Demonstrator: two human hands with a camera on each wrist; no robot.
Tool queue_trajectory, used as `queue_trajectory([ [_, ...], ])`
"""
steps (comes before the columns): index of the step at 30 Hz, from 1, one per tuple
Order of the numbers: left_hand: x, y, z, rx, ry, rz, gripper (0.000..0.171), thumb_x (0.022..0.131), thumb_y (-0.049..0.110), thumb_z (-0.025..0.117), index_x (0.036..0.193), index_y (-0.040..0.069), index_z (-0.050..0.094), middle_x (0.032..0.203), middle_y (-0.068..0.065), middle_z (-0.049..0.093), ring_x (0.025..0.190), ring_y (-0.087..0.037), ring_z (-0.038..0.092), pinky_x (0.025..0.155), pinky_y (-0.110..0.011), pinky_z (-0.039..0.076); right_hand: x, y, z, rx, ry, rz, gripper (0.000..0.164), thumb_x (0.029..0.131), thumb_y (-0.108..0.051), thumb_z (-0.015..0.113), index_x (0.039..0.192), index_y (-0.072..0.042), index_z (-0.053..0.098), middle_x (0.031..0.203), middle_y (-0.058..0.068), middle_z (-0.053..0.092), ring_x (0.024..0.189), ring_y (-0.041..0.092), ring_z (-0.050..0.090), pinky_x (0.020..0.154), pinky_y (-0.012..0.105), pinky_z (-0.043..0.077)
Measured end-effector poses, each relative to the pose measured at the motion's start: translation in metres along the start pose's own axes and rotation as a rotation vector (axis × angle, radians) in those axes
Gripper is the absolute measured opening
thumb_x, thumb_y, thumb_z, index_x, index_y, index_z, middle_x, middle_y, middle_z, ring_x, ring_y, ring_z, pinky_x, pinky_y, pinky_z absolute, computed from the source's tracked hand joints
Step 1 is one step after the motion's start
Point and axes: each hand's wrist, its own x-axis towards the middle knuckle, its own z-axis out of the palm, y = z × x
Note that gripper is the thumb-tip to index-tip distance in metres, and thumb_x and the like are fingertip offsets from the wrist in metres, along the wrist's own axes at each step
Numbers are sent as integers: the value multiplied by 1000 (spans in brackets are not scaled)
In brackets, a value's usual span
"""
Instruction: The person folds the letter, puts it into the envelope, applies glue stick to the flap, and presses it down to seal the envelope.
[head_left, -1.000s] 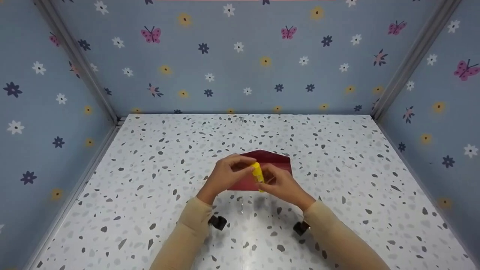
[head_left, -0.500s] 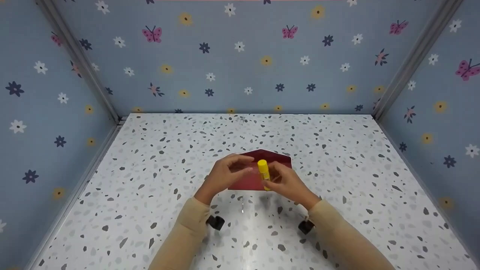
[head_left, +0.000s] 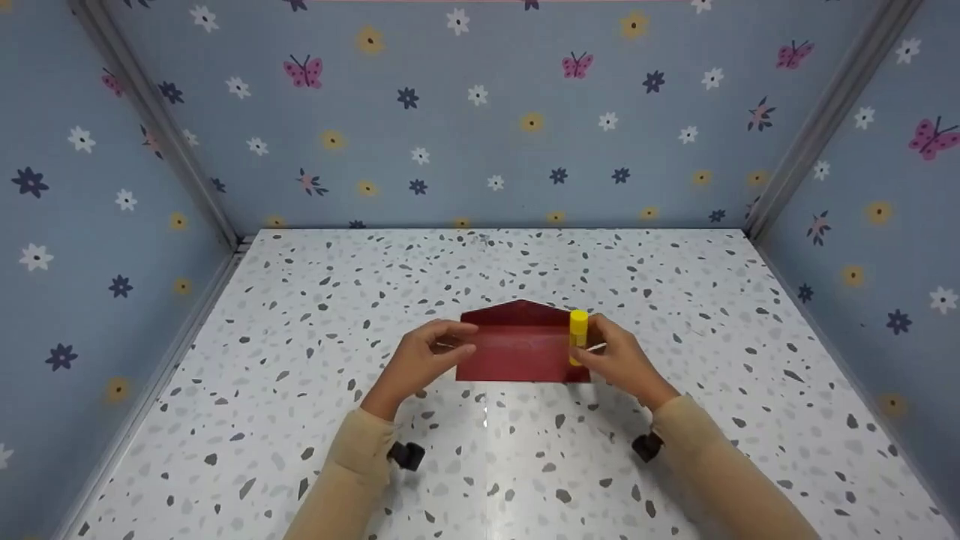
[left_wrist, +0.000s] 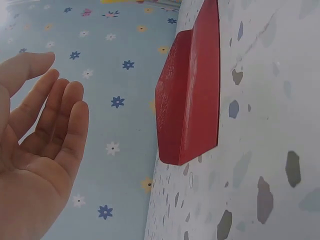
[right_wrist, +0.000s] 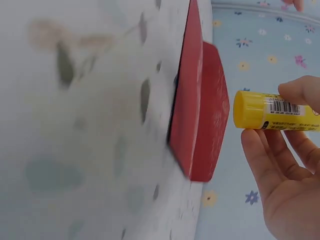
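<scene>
A red envelope (head_left: 521,356) lies on the speckled table with its flap raised on the far side; in the left wrist view the envelope's flap (left_wrist: 172,100) shows glossy streaks. My right hand (head_left: 622,356) pinches a yellow glue stick (head_left: 578,330) between thumb and fingers, held upright above the envelope's right end. The right wrist view shows the glue stick (right_wrist: 275,111) with a barcode label and its cap on. My left hand (head_left: 427,360), fingers loosely bent and nothing in them, hovers by the envelope's left end.
A white speckled table (head_left: 337,277) spreads all around the envelope. Blue flowered panels (head_left: 495,150) wall it in at the back and both sides, joined by grey corner posts. Small black devices (head_left: 409,455) sit at both wrists.
My left hand has let go of the glue stick's top and drawn back left. My right hand has carried the glue stick to the right, turning it more upright.
</scene>
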Motion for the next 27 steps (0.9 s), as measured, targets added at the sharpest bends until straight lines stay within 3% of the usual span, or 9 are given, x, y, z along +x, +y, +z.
queue_trajectory([
  [7, -7, -5, -9, 0, 13, -20, 35, 93, 24, 74, 125, 11, 70, 119, -9, 67, 104, -20, 66, 93, -37, 52, -2, 18, -26, -87, 39, 79, 37, 92, -16, 72, 121, -6, 53, 113, 13, 64, 106, 30, 62, 90, 43, 54],
  [12, -9, -7, -11, 13, 27, -32, 31, 94, 22, 73, 124, 12, 70, 117, -11, 67, 102, -20, 66, 92, -37, 53, -1, 30, -47, -135, 58, 193, 43, 94, -24, 71, 127, -6, 49, 120, 17, 59, 114, 34, 58, 94, 47, 52],
  [17, -10, -12, -17, 66, 18, -42, 31, 95, 25, 72, 124, 17, 70, 118, -4, 68, 105, -17, 64, 93, -36, 52, -1, 46, -65, -112, 65, 303, 53, 96, -28, 68, 135, -5, 42, 130, 20, 53, 123, 36, 50, 101, 51, 45],
  [27, -12, -17, -26, 75, 55, -88, 32, 95, 25, 72, 126, 17, 70, 124, -8, 66, 109, -18, 63, 95, -38, 51, -4, 69, -90, -49, 88, 398, 58, 96, -27, 66, 140, -2, 38, 135, 22, 47, 124, 36, 47, 106, 52, 40],
])
